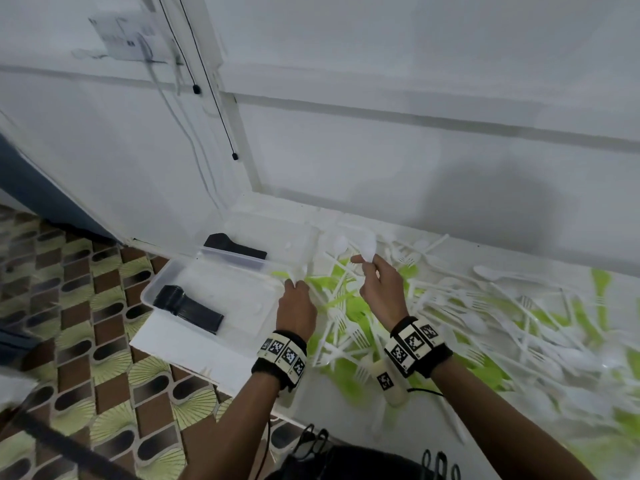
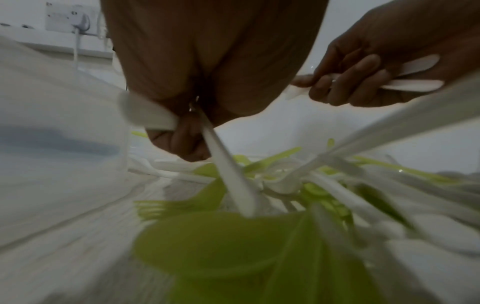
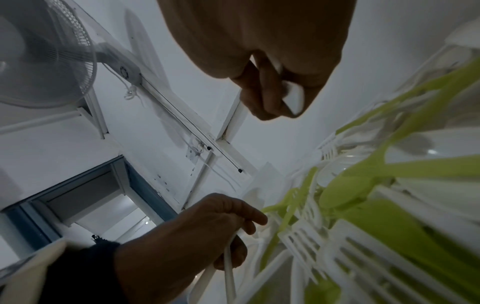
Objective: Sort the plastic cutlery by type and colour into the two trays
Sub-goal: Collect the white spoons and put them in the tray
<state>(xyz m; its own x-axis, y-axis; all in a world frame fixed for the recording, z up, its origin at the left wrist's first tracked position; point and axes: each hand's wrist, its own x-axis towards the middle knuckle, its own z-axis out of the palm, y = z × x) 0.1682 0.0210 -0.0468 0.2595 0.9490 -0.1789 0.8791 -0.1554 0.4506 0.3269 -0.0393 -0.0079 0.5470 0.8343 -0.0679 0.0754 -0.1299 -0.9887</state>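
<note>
Her right hand (image 1: 379, 289) clutched white spoons (image 1: 369, 250), bowls poking above the fingers. Just left, her left hand (image 1: 297, 301) gripped white cutlery handles (image 2: 228, 174) trailing below into the pile (image 1: 485, 323).

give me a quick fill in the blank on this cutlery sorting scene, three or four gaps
1. The right hand holds ____ spoons.
2. The stacked cutlery already in the near tray is ____.
3. The loose pile mixes white pieces with ____ ones.
4. The left hand grips white ____.

Missing words: white; black; green; cutlery
</note>
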